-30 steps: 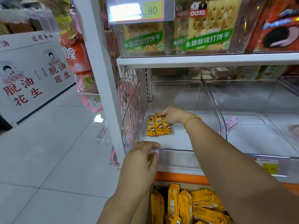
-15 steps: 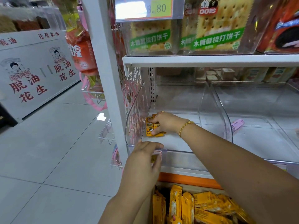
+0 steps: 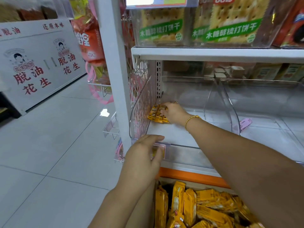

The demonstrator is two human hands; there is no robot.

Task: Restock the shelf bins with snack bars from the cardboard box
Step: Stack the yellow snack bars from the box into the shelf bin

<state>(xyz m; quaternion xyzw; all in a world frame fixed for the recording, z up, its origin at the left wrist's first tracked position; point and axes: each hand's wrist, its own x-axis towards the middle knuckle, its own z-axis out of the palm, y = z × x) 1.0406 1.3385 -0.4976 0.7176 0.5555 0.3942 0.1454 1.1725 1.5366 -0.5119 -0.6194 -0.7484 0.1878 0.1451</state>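
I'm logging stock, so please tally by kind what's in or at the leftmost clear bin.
Snack bars: 3
Price label: 1
Hands: 2, right hand on the bars, left hand at the label
Total: 6

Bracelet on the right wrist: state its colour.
Gold; the bracelet shows best in the head view.

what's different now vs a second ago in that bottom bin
The right hand, holding the snack bars, has slid them from mid-floor back and left, into the rear left corner of the bin, by its side wall. The left hand stays on the front rim; the cardboard box of bars is unchanged.
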